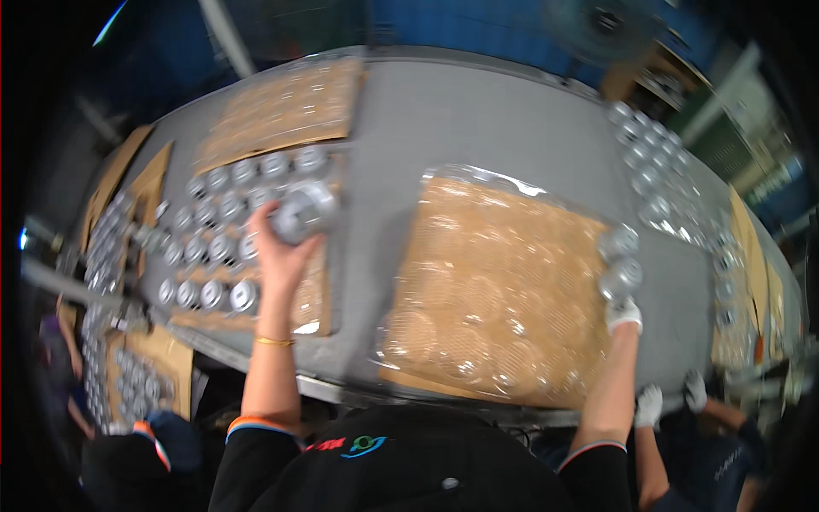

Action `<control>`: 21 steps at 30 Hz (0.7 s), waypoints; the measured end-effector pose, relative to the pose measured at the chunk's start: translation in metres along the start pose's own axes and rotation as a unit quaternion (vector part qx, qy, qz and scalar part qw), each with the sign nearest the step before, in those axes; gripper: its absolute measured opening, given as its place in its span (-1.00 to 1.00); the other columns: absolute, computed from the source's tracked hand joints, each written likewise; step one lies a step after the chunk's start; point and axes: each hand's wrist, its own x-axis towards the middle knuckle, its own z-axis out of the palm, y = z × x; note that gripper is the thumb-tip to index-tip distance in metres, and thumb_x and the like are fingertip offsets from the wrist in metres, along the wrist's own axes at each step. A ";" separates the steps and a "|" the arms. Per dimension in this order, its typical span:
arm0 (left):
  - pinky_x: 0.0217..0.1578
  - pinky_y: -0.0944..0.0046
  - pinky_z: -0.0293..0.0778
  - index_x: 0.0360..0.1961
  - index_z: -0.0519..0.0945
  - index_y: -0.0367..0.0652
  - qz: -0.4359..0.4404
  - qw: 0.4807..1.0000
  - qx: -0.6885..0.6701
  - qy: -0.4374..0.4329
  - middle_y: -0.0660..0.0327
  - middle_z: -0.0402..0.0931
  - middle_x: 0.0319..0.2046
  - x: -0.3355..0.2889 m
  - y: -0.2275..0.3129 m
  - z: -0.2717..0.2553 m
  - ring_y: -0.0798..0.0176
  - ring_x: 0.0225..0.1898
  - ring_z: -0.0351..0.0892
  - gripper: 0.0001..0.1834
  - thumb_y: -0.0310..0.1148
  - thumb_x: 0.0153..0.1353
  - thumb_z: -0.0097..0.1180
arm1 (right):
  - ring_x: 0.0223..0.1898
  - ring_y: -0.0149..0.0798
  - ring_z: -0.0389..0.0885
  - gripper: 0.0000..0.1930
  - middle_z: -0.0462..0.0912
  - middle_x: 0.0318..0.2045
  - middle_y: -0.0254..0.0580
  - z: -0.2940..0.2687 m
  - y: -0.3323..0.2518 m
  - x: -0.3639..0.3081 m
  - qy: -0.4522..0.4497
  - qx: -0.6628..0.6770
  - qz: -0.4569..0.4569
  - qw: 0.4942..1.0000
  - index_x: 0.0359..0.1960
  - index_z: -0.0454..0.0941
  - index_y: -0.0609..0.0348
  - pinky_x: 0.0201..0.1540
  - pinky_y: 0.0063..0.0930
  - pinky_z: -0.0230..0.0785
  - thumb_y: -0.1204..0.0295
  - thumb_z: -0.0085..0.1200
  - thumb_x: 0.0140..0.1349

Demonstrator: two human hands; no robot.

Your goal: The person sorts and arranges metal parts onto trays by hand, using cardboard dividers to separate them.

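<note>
My bare left hand [286, 256] is closed around a round, silver cup-shaped metal part [303, 212], blurred by motion. It is above a tray [320, 307] lined with brown cardboard, where similar silver parts [220, 247] stand in rows. My right hand [624, 316], in a white glove, is closed at the near one of two silver round parts [621, 278], beside the right edge of another tray. That clear plastic tray [495, 290] has round pockets, with brown cardboard showing through, and I see no parts in it. The right fingertips are partly hidden.
Another clear tray on cardboard [281, 107] lies at the far left of the grey table [478, 111]. More silver parts [653, 158] stand at the right. A co-worker's gloved hands [650, 405] are close on my right; another person [141, 452] is at lower left.
</note>
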 end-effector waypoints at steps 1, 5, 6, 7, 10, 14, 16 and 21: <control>0.07 0.21 0.18 0.01 0.20 -0.14 0.002 0.998 -0.054 -0.031 0.10 0.22 -0.02 -0.002 0.010 0.000 0.15 0.04 0.23 -0.15 -0.52 -0.43 0.36 | -0.06 -0.31 0.44 -0.70 0.49 -0.09 -0.21 0.000 -0.002 0.007 -0.044 -0.031 0.005 0.999 -0.05 0.38 0.18 -0.09 -0.52 0.41 0.40 -0.41 0.35; 0.09 0.10 0.14 -0.02 0.13 -0.05 0.175 0.973 -0.152 -0.012 -0.01 0.11 0.07 -0.007 0.047 -0.006 0.06 0.11 0.15 -0.18 -0.49 -0.34 0.37 | -0.08 -0.25 0.47 -0.68 0.45 -0.03 -0.17 0.018 0.016 0.013 -0.005 -0.156 -0.084 0.984 0.03 0.34 0.22 -0.03 -0.41 0.37 0.40 -0.24 0.28; 0.07 0.08 0.18 -0.03 0.12 -0.04 0.206 0.967 -0.147 -0.006 -0.03 0.10 0.07 -0.009 0.050 -0.011 0.04 0.10 0.18 -0.17 -0.50 -0.34 0.38 | -0.15 -0.21 0.52 -0.69 0.50 -0.09 -0.15 0.028 0.031 0.002 0.017 -0.197 -0.116 0.973 0.01 0.37 0.22 -0.04 -0.40 0.38 0.43 -0.16 0.23; 0.05 0.06 0.23 -0.03 0.12 -0.03 0.239 0.960 -0.148 0.000 -0.04 0.10 0.07 -0.010 0.057 -0.011 0.01 0.09 0.20 -0.17 -0.51 -0.33 0.37 | -0.15 -0.21 0.52 -0.69 0.50 -0.09 -0.15 0.029 0.032 -0.006 0.013 -0.197 -0.122 0.973 0.01 0.37 0.22 -0.04 -0.40 0.38 0.43 -0.16 0.23; 0.00 0.02 0.31 -0.06 0.19 0.03 0.309 0.935 -0.174 0.023 -0.02 0.13 0.06 -0.011 0.066 -0.002 -0.08 0.06 0.26 -0.23 -0.56 -0.34 0.34 | -0.25 -0.19 0.56 -0.67 0.55 -0.19 -0.14 0.038 0.044 -0.042 0.216 -0.271 -0.279 0.896 -0.05 0.42 0.23 -0.07 -0.39 0.38 0.52 0.00 0.10; -0.06 -0.02 0.40 -0.14 0.32 0.18 0.397 0.908 -0.131 0.024 0.05 0.18 0.03 -0.013 0.069 -0.008 -0.20 0.05 0.29 -0.35 -0.58 -0.30 0.28 | -0.16 -0.29 0.50 -0.65 0.52 -0.11 -0.16 0.102 0.127 -0.179 -0.055 -0.337 -0.513 0.787 -0.06 0.42 0.28 -0.07 -0.43 0.35 0.45 0.09 0.09; -0.09 0.00 0.45 -0.18 0.34 0.26 0.409 0.907 -0.098 0.017 0.10 0.21 0.02 -0.014 0.067 -0.013 -0.18 0.04 0.31 -0.42 -0.51 -0.23 0.27 | -0.31 -0.44 0.53 -0.65 0.53 -0.10 -0.17 0.145 0.161 -0.294 -0.320 -0.372 -0.274 0.827 -0.03 0.40 0.29 -0.26 -0.60 0.39 0.32 -0.06 0.24; 0.00 0.04 0.45 -0.17 0.31 0.31 0.547 0.835 -0.043 0.033 0.18 0.20 0.04 -0.012 0.079 0.000 -0.07 0.07 0.29 -0.45 -0.43 -0.18 0.27 | -0.64 -0.51 0.43 -0.62 0.48 -0.54 -0.29 0.175 0.169 -0.410 -0.552 -0.442 -0.185 0.682 -0.14 0.45 0.33 -0.65 -0.71 0.21 0.19 -0.12 0.26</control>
